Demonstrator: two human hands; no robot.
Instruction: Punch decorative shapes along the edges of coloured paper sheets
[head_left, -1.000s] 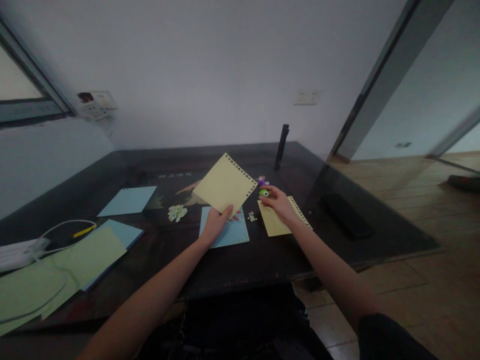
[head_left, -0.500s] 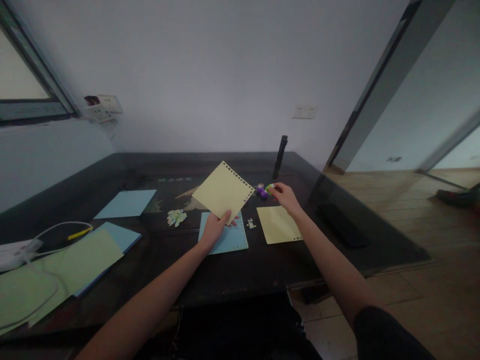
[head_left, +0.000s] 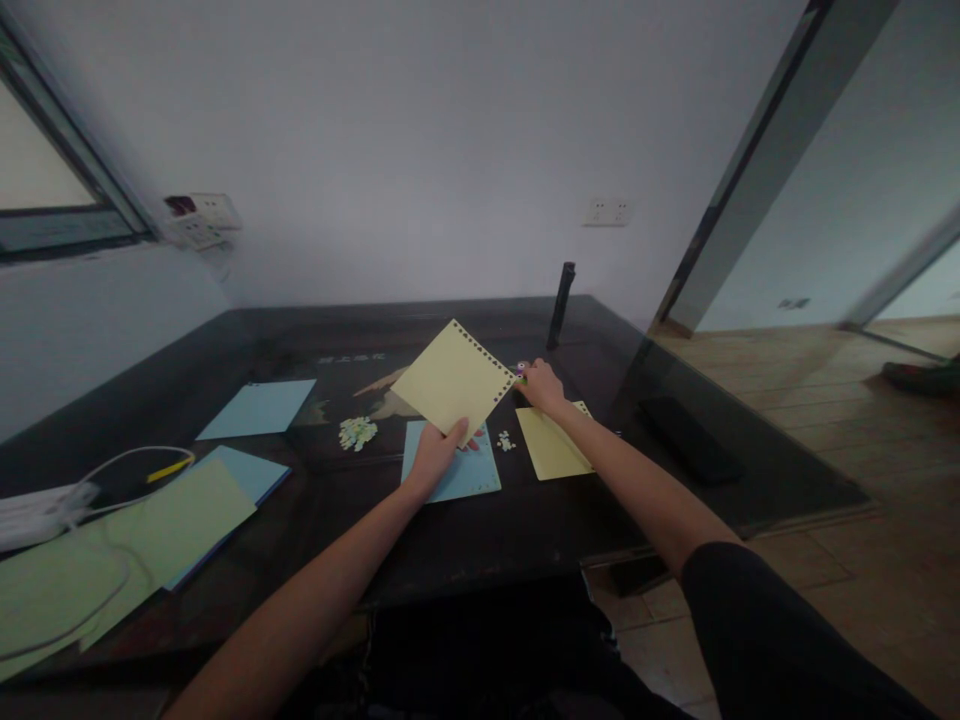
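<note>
My left hand is closed on the lower corner of a pale yellow sheet of paper, held up and tilted, with a row of punched holes along its upper right edge. At the sheet's right corner, my right hand is closed around a small green paper punch, mostly hidden by the fingers. Just behind it shows a bit of a purple item. Below the left hand lies a blue sheet with holes along its edges. A small heap of paper bits sits beside it.
Another yellow sheet lies under my right forearm. A larger heap of paper bits and blue paper are on the left, near stacked sheets and a white cable. A black stick and a dark flat object are right.
My right hand has moved left with the green punch, up to the right corner of the yellow sheet. My left hand keeps holding the sheet almost in place.
</note>
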